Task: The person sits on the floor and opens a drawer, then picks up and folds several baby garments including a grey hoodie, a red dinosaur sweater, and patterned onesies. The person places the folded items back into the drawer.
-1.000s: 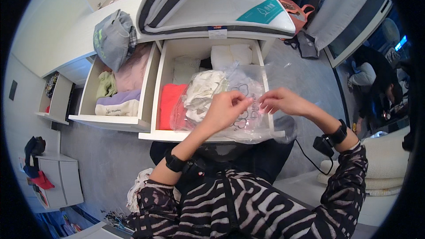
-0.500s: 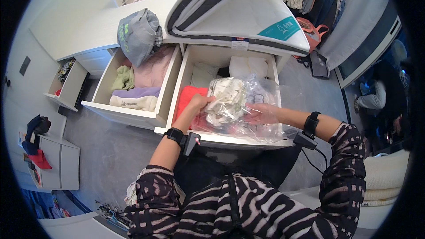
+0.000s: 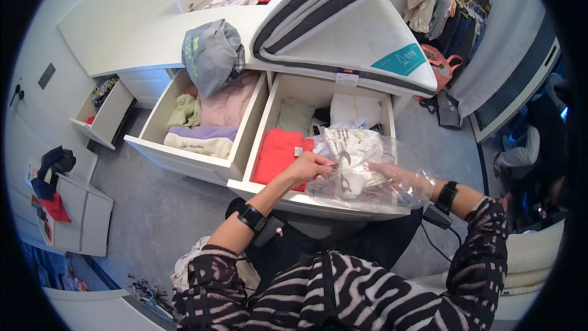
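A folded white garment (image 3: 352, 147) with a dark print lies inside a clear plastic bag (image 3: 404, 193), above the right-hand open drawer (image 3: 245, 185). My left hand (image 3: 312, 167) pinches the bag's edge between thumb and fingers, left of the garment. Under the clear film, my right hand (image 3: 395, 173) grips the garment's right side; the film partly blurs its fingers. In the drawer, a folded red garment (image 3: 282, 154) sits beside my left hand. Folded white cloth (image 3: 355, 110) and a pale piece (image 3: 296, 115) lie farther back.
Another open drawer (image 3: 177, 158) at left holds pink, green, purple and cream clothes. Above it, a grey garment (image 3: 212, 55) hangs over the counter edge. A folded mattress (image 3: 343, 43) leans over the counter. At far right, another person's leg (image 3: 520, 147) shows.
The bagged garment has shifted right, uncovering more of the red garment. My left hand has gone from the garment to the bag's edge. The whole view has shifted slightly.
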